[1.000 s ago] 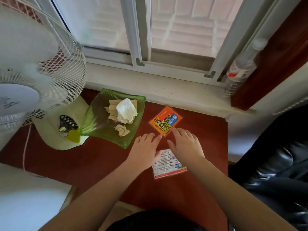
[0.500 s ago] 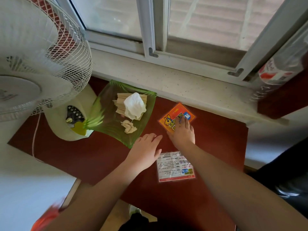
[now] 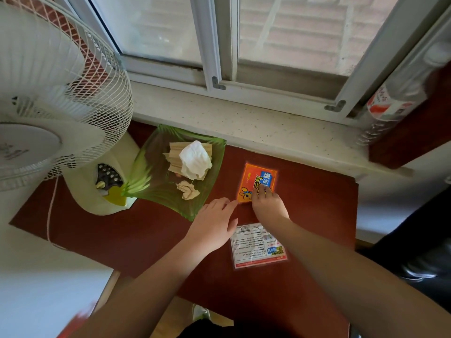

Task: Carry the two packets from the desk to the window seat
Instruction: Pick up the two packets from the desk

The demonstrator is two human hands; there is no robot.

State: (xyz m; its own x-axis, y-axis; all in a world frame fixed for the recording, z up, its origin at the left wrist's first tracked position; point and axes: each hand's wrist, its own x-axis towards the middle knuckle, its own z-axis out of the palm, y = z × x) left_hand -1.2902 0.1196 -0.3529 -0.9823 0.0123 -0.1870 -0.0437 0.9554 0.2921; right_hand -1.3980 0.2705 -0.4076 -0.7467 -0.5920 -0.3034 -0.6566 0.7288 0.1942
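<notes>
Fingers of the right hand [image 3: 268,205] are curled down onto the near edge of the orange packet [image 3: 258,181], touching it where it lies flat on the dark red desk [image 3: 122,230]; whether they have pinched it or only press on it cannot be told. That packet carries a blue panel with large characters and a small cartoon animal at its near corner, but the writing is too blurred to read. Just beside it, the left hand [image 3: 212,224] lies flat on the desk with its fingers held together and straight, fingertips near the packet's near left corner, holding nothing. A second packet, the white packet [image 3: 256,245], lies closer to the person, partly under the right forearm; it shows blocks of fine print, a red border and a blue-and-yellow patch, none of it legible. So there are two packets, both on the desk and neither on the pale stone window ledge [image 3: 244,123] behind. Left of the orange packet sits one green glass dish [image 3: 151,172] holding a crumpled white tissue [image 3: 195,159], some tan folded strips and a small crumpled beige scrap. One white fan [image 3: 48,98] stands at the left. One clear bottle [image 3: 395,98] with a red-and-white label leans by the window frame at the right; its label cannot be read.
</notes>
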